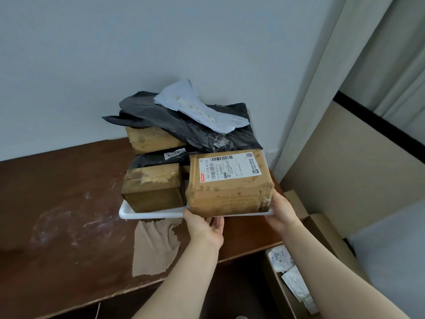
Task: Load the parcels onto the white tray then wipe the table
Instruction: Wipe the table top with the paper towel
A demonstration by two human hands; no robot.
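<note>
Parcels [161, 143] are piled high on the white tray [151, 214]. A big brown box [230, 192] with a label sits at the front right. A small brown box [153, 189] sits just beside it on the left. Black bags [184, 127] lie behind them, with a pale grey bag [200, 107] on the very top.

The left hand [204, 226] pinches the tray's front rim, thumb on top and fingers under. The right hand [281, 210] holds the front right corner, thumb against the big box. Its fingers are hidden.

The tray is at the back right of the brown table [57, 203], near the wall and the table's right edge. A tan cloth [154, 245] lies on the table, tucked under the tray's front. Down on the right stands an open cardboard box [286, 300] with white packets [279, 259] inside.
</note>
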